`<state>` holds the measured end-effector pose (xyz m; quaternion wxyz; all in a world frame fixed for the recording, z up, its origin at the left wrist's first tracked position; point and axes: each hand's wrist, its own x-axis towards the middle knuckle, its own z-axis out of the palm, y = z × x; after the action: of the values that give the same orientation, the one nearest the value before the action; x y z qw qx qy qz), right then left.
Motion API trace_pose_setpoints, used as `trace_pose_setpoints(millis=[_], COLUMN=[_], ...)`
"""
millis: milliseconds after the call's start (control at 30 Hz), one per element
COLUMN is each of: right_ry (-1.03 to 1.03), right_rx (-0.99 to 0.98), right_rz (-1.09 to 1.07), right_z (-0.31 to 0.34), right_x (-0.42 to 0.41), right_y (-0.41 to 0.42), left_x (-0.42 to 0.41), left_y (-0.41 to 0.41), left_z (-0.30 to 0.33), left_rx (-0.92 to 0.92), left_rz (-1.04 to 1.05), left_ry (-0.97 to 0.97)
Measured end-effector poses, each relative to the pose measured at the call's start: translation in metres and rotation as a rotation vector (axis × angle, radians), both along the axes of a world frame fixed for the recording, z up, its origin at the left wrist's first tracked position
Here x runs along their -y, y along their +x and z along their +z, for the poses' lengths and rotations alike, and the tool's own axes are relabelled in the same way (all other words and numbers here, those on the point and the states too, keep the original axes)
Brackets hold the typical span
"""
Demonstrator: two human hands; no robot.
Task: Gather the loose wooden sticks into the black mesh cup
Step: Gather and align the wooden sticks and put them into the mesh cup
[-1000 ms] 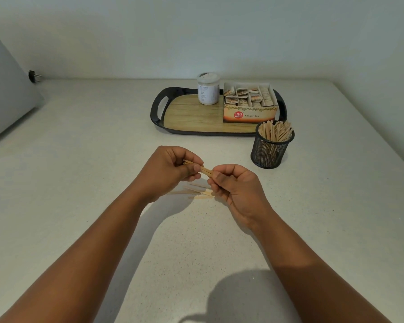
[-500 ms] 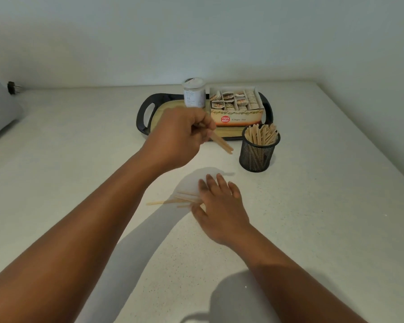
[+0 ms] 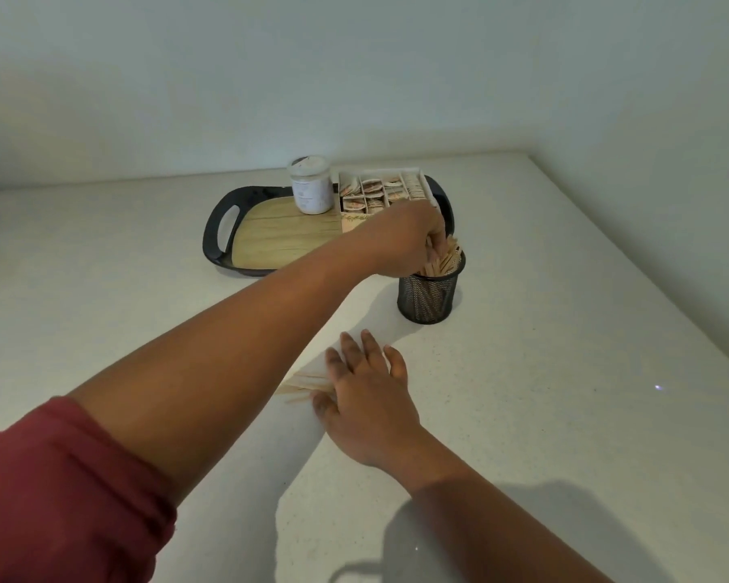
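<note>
Crossing over right hand (image 3: 364, 397), left arm (image 3: 228, 355) shadows loose sticks (image 3: 306, 387).

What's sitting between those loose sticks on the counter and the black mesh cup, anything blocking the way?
Nothing visible blocks it. The loose sticks lie on the counter under the right hand's fingers, and the stretch of counter up to the mesh cup is bare. The left hand is at the cup's mouth, among the sticks there.

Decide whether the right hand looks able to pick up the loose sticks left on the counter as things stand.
Probably yes. The right hand lies open on the counter, its fingers touching the loose sticks. Nothing lies between them; the left hand is away at the black mesh cup.
</note>
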<state>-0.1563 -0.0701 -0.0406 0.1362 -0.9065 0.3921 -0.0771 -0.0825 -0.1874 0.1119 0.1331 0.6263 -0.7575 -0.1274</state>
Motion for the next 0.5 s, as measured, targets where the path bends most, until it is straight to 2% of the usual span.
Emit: trace_pose_setpoints(millis=[100,200,400,500], right_ry=[0.001,0.015,0.018,0.029], right_rx=[-0.009,-0.006,-0.002,0.006], right_rz=[0.0,0.0,-0.009,-0.008], right_z=[0.001,0.001,0.002,0.003], right_x=[0.0,0.0,-0.001,-0.001], right_y=[-0.001,-0.001,-0.001,-0.001], left_x=[0.004,0.004,0.003,-0.013], left_y=[-0.003,-0.004,0.006,0.013], left_z=[-0.004,-0.004,-0.005,-0.017], left_rx=[0.027,0.008,-0.051,-0.171], left_rz=[-0.036,-0.033,0.028,0.074], left_ry=[0.071,0.045,-0.146,-0.349])
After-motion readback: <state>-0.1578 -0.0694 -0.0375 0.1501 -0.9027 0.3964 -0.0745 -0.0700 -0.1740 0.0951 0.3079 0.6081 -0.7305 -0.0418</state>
